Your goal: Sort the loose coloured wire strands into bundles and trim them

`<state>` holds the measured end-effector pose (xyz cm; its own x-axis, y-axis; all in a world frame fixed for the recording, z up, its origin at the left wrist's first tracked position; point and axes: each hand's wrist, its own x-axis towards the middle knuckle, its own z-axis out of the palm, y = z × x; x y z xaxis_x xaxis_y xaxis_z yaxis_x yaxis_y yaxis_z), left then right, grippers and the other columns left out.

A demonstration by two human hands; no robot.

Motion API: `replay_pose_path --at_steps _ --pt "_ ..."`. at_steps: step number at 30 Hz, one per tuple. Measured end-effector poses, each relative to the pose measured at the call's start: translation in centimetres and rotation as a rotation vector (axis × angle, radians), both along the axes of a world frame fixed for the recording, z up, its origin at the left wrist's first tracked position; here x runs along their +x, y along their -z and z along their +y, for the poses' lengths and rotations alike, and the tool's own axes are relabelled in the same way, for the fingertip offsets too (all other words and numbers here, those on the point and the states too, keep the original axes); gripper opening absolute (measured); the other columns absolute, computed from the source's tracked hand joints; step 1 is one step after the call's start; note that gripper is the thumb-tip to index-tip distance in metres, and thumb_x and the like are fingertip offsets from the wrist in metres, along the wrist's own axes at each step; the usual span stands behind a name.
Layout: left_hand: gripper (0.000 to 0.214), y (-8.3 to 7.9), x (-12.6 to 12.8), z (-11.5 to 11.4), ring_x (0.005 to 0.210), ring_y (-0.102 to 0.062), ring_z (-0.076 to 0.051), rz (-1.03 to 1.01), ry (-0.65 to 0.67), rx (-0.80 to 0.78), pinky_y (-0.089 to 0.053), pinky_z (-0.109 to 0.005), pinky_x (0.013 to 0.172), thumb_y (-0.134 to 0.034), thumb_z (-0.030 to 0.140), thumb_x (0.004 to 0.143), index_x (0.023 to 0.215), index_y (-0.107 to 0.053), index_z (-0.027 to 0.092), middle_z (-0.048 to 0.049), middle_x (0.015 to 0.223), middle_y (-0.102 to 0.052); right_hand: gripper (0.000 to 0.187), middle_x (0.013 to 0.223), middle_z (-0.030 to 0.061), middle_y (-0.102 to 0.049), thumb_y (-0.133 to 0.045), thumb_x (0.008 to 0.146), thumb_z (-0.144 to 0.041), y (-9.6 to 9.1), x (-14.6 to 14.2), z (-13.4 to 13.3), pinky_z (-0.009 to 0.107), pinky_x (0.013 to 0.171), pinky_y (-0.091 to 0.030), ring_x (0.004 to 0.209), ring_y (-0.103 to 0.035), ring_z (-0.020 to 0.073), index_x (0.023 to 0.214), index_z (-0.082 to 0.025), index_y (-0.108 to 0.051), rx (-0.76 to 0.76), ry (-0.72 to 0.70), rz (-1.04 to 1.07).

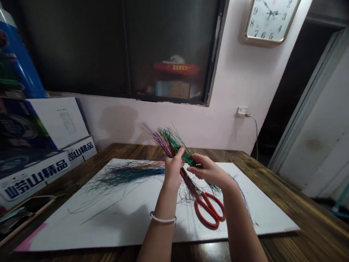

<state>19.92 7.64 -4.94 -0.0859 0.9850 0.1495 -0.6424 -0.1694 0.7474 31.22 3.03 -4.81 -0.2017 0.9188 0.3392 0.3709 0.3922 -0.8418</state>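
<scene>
My left hand (172, 168) is closed around a bundle of thin shiny strands (170, 142), green and purple, which fans up and away from me. My right hand (207, 170) pinches the same bundle from the right side, fingers pressed on the green strands. Both hands hover above a white board (114, 218) on the wooden table. A pair of red-handled scissors (209, 209) lies on the board just below my right wrist. A second heap of loose coloured strands (128, 173) lies flat on the board to the left. A pearl bracelet (163, 218) circles my left wrist.
Stacked printed boxes (40, 160) stand at the left table edge, a blue container (16, 62) above them. A dark window (122, 47) fills the wall behind, a wall clock (268, 20) hangs upper right, a wall socket (241, 111) with a cable sits lower. An open doorway (289, 94) is right.
</scene>
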Motion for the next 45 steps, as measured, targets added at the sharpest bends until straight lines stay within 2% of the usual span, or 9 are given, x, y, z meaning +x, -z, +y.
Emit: replay_pose_path --at_steps 4,7,10,14,18,21,34,40,45 --pt "0.032 0.2 0.0 0.1 0.034 -0.026 0.001 0.010 0.051 0.009 -0.014 -0.014 0.033 -0.080 0.024 0.054 0.063 -0.050 0.014 0.0104 0.049 -0.038 0.018 0.058 -0.0047 -0.045 -0.055 0.080 -0.027 0.0 1.0 0.3 0.024 0.047 -0.032 0.052 -0.041 0.0099 0.068 -0.020 -0.044 -0.001 0.024 -0.052" --pt "0.028 0.4 0.0 0.3 0.034 -0.027 0.003 0.015 0.078 0.011 -0.014 -0.012 0.033 -0.078 0.023 0.056 0.064 -0.054 0.011 0.0060 0.056 -0.047 0.016 0.059 -0.0038 -0.049 -0.054 0.081 -0.030 0.3 3.2 0.6 0.024 0.047 -0.033 0.052 -0.045 0.0103 0.071 -0.019 -0.048 -0.010 0.108 -0.052" --pt "0.023 0.4 -0.1 0.3 0.034 -0.027 0.004 0.018 0.140 0.022 -0.013 -0.012 0.033 -0.074 0.023 0.060 0.072 -0.063 0.007 0.0012 0.062 -0.054 0.018 0.059 -0.0028 -0.052 -0.054 0.082 -0.029 1.4 6.9 0.8 0.024 0.046 -0.033 0.050 -0.046 0.0102 0.068 -0.018 -0.049 -0.038 0.288 -0.053" --pt "0.020 0.4 -0.3 0.4 0.033 -0.026 0.003 -0.002 0.208 0.027 -0.013 -0.013 0.032 -0.071 0.023 0.062 0.073 -0.065 0.007 0.0032 0.056 -0.050 0.017 0.060 0.0013 -0.057 -0.056 0.083 -0.025 3.8 12.5 0.3 0.026 0.045 -0.036 0.048 -0.047 0.0109 0.069 -0.015 -0.054 -0.137 0.604 -0.054" --pt "0.015 0.4 -0.3 0.5 0.033 -0.027 0.003 -0.029 0.243 0.009 -0.013 -0.012 0.032 -0.067 0.020 0.065 0.073 -0.064 0.008 0.0052 0.053 -0.046 0.021 0.093 0.0054 -0.063 -0.056 0.088 -0.029 6.1 16.8 -1.2 0.030 0.064 -0.052 0.073 -0.061 0.0139 0.100 -0.012 -0.059 -0.293 0.809 -0.057" --pt "0.011 0.4 -0.4 0.6 0.033 -0.026 0.003 -0.042 0.264 -0.008 -0.014 -0.012 0.032 -0.065 0.017 0.068 0.073 -0.062 0.008 0.0062 0.052 -0.044 0.029 0.112 0.0086 -0.059 -0.056 0.089 -0.030 7.0 18.8 -2.3 0.037 0.076 -0.053 0.092 -0.061 0.0192 0.114 -0.014 -0.056 -0.370 0.905 -0.053" --pt "0.005 0.0 0.0 0.2 0.031 -0.026 0.002 -0.040 0.284 -0.017 -0.014 -0.012 0.031 -0.058 0.013 0.074 0.074 -0.060 0.008 0.0066 0.050 -0.043 0.030 0.120 0.0085 -0.057 -0.057 0.088 -0.029 9.1 21.3 -2.2 0.038 0.079 -0.052 0.098 -0.059 0.0214 0.115 -0.017 -0.057 -0.486 1.011 -0.076" --pt "0.010 -0.3 0.3 0.2 0.030 -0.027 0.001 -0.054 0.328 -0.025 -0.014 -0.011 0.030 -0.054 0.014 0.080 0.073 -0.059 0.009 0.0057 0.049 -0.043 0.028 0.121 0.0082 -0.056 -0.057 0.088 -0.029 9.5 22.1 -2.5 0.036 0.081 -0.051 0.100 -0.059 0.0210 0.114 -0.020 -0.057 -0.514 1.142 -0.073" --pt "0.020 -0.8 0.2 -0.1 0.029 -0.026 0.001 -0.075 0.379 -0.040 -0.015 -0.011 0.029 -0.045 0.015 0.087 0.074 -0.059 0.009 0.0053 0.049 -0.041 0.027 0.121 0.0082 -0.056 -0.054 0.089 -0.029 9.6 22.0 -2.2 0.038 0.081 -0.051 0.099 -0.059 0.0205 0.115 -0.020 -0.057 -0.577 1.133 -0.077"
